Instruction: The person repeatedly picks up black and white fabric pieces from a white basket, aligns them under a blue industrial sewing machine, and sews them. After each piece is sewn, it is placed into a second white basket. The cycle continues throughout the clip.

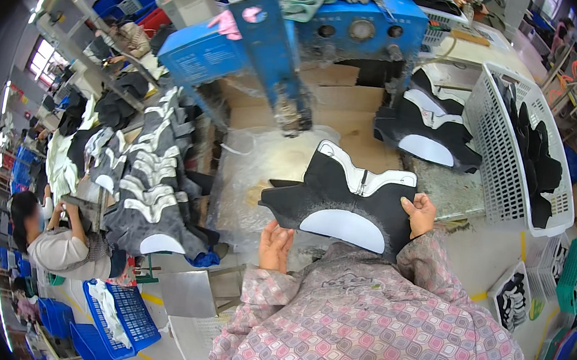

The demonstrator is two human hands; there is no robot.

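A flat black shoe upper (360, 205) with a white band along its far edge and a pale half-moon patch at its near edge is held up in front of me. My right hand (420, 215) pinches its right edge, thumb on top. My left hand (274, 245) grips the near left edge, with its fingertips partly hidden there. Just beyond the piece stands a blue machine (353, 36) with a gauge and knobs. Its metal nozzle (291, 117) points down over a powdery, plastic-covered work surface (240, 168).
To the left lies a long overlapping row of grey-and-white uppers (155, 180). More black uppers (424, 127) are stacked at the right, beside a white perforated basket (513, 154) of black pieces. A co-worker (70, 248) sits at far left, near a blue crate (122, 321).
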